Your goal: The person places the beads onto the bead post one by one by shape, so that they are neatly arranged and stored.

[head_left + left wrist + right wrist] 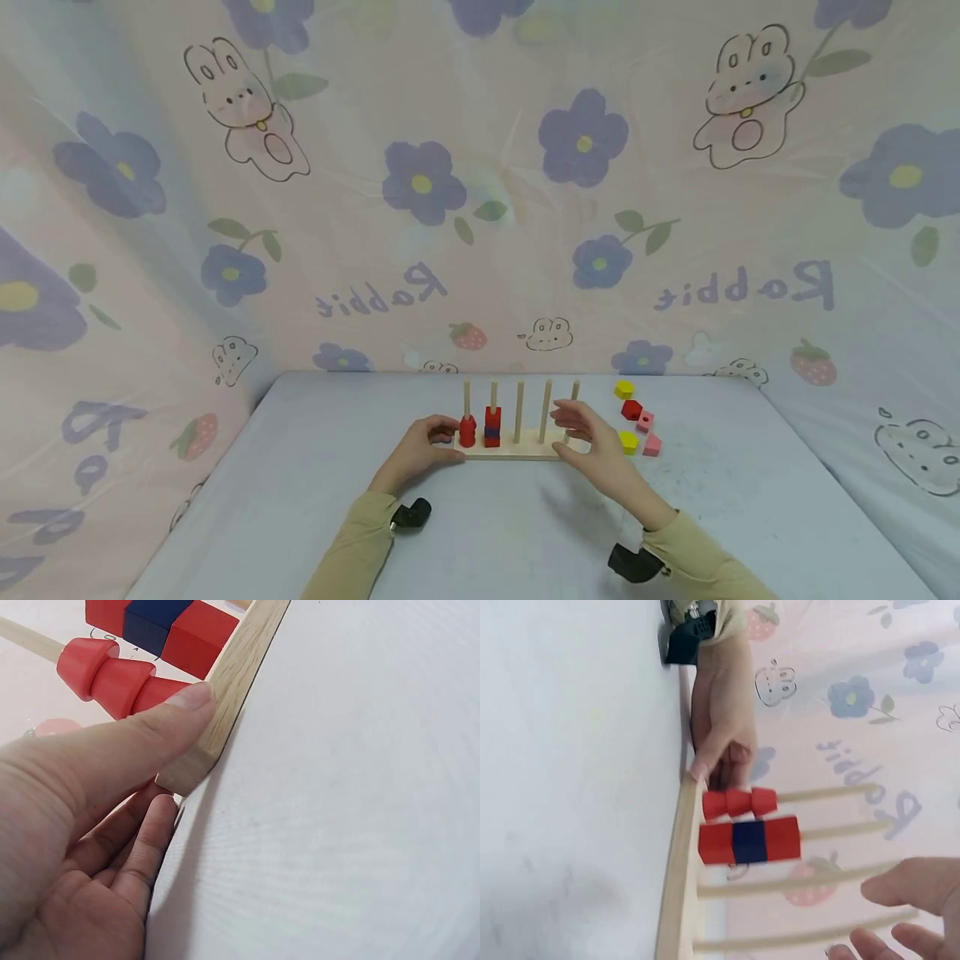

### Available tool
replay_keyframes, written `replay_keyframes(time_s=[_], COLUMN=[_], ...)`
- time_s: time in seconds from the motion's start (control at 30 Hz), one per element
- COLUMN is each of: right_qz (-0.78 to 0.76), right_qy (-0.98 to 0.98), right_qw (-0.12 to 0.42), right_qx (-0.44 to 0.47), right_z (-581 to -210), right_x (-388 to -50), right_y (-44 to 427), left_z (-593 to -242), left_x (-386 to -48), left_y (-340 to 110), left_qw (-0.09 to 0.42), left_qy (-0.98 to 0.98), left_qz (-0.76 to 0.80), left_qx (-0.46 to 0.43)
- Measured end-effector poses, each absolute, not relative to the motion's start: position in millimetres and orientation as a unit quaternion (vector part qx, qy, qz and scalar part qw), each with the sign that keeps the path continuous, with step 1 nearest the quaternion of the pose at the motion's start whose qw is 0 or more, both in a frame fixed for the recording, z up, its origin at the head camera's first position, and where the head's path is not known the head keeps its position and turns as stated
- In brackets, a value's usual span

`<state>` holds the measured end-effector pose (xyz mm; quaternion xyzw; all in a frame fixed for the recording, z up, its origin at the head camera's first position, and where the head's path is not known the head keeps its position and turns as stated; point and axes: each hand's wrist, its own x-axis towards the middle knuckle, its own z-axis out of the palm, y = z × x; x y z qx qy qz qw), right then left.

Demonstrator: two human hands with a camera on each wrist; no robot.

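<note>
A wooden base (517, 456) with several upright pegs stands on the table. Rounded red pieces (467, 432) are stacked on its leftmost peg; red and blue blocks (492, 427) fill the lower part of the peg beside it, the blue one between reds. The left hand (417, 450) grips the base's left end, its thumb on the front edge, as the left wrist view shows. At the right end the right hand (602, 454) hovers by the pegs with fingers spread and nothing held. The remaining pegs, such as the middle one (519, 412), carry no pieces.
Right of the base lie loose pieces: a yellow one (624, 389) at the back, a red one (632, 409), a pink square one (645, 421), another pink one (652, 445) and a yellow one (628, 442) beside the right hand. A patterned cloth (510, 250) hangs behind the table (337, 417).
</note>
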<state>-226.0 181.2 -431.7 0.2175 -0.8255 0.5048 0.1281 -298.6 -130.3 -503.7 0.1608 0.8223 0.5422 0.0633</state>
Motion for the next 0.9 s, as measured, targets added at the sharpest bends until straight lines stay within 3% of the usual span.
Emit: replay_keyframes(time_s=[0.5,0.9], right_qz=[0.422,0.409], right_qy=[-0.861,-0.889], right_qw=[0.150,0.050], right_qx=[0.241,0.200], right_z=[-424.2,-444.4], right_x=[-239.6,-266.4], right_y=[259.4,301.6], left_z=[-502.0,-499.7], left_x=[-297.2,-295.9], left_y=[-132.6,-131.4], left_qw=[0.061,0.062], left_qy=[0.827,0.822], left_qz=[0.536,0.541], left_qx=[0.160,0.165])
